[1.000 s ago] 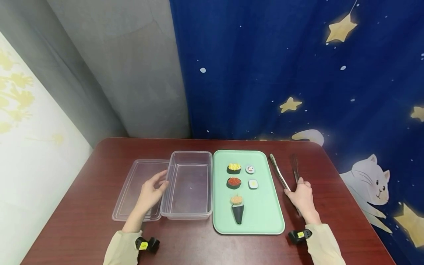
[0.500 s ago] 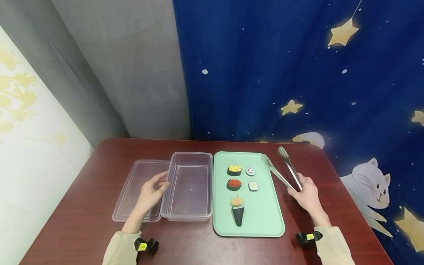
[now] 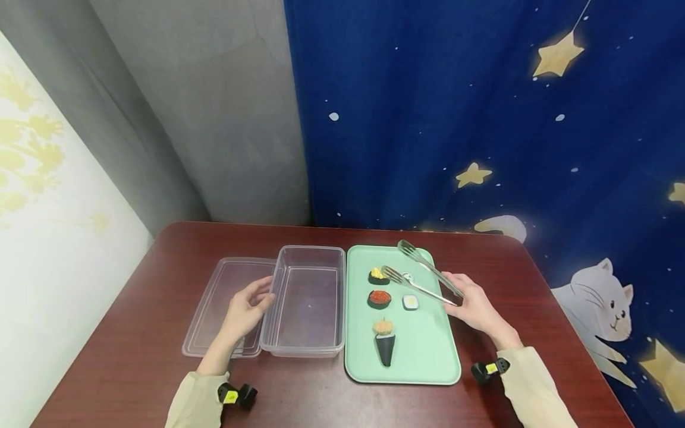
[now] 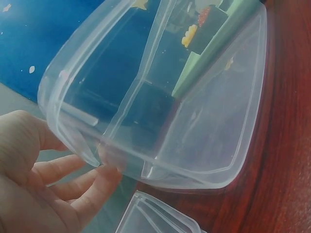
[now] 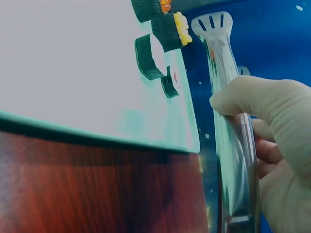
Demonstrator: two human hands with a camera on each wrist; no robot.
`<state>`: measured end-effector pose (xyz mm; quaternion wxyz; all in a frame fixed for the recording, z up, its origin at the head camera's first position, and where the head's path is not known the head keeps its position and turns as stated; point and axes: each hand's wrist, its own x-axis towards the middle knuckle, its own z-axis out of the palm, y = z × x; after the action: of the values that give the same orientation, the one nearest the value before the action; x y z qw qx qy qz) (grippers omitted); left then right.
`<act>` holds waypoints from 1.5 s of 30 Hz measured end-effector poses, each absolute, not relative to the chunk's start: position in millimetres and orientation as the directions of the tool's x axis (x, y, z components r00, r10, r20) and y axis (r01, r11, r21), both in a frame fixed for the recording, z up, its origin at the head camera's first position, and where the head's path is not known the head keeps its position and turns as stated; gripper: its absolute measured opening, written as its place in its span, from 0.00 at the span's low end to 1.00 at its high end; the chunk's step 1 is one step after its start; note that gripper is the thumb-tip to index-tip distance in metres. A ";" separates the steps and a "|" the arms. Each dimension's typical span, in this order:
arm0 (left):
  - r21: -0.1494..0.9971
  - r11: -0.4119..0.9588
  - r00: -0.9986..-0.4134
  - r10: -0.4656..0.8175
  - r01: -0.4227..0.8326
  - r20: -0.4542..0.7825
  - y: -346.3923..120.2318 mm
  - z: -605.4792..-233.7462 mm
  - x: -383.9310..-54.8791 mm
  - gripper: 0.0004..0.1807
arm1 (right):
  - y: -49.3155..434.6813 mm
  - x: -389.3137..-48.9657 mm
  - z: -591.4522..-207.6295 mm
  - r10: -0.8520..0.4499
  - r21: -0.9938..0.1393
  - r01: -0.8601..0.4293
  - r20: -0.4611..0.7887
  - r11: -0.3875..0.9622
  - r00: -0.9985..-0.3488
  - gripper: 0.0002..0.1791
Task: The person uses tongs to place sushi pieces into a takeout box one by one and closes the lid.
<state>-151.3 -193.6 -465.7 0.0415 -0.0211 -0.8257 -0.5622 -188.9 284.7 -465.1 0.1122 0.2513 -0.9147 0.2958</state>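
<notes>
My right hand [image 3: 471, 303] grips metal tongs [image 5: 228, 145], thumb on one arm and fingers on the other side. The spread tongs hang over the upper right of a mint-green tray [image 3: 423, 356]. Beneath their slotted tips, a yellow-topped sushi [image 3: 376, 276] and a small round roll [image 3: 407, 276] are partly covered. A red-roe sushi [image 3: 379, 299], a squarish white roll [image 3: 410, 302] and a dark cone-shaped hand roll [image 3: 385, 348] also lie on the tray. With loosely bent fingers, my left hand [image 3: 243, 312] touches the left outer wall of a clear plastic container [image 4: 209, 131].
A clear lid [image 3: 206, 321] lies flat at the left, partly under the left forearm and the container's edge. The dark red wooden table [image 3: 134, 309] reaches back to grey and blue curtains [image 3: 385, 119]. A white wall [image 3: 48, 267] stands at the left.
My right hand has lifted the tongs off the table and swung them leftward over the tray; their arms have spread. My left hand has stayed by the container.
</notes>
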 end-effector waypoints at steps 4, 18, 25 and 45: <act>0.932 0.357 -0.997 -0.018 0.066 0.078 -193.1 -465.1 -151.1 0.23 | 279.7 -198.9 -464.8 -0.459 -0.509 -0.544 0.294 0.668 -0.838 0.36; 0.916 0.401 -0.998 -0.056 0.017 0.043 -191.2 -461.1 -152.5 0.23 | 271.3 -219.9 -470.3 -0.593 -0.542 -0.595 0.206 0.593 -0.779 0.29; 0.922 0.387 -0.997 -0.078 -0.007 0.025 -190.9 -458.5 -152.1 0.21 | 272.1 -224.0 -469.0 -0.584 -0.555 -0.548 0.132 0.626 -0.801 0.27; 0.931 0.362 -0.996 -0.087 -0.049 -0.018 -191.1 -459.2 -152.7 0.21 | 271.1 -223.0 -455.1 -0.578 -0.528 -0.565 0.160 0.635 -0.800 0.25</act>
<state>-152.7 -191.1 -459.2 0.0169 0.0412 -0.8251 -0.5632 -223.0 271.1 -455.1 -0.0121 0.3161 -0.9040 0.2877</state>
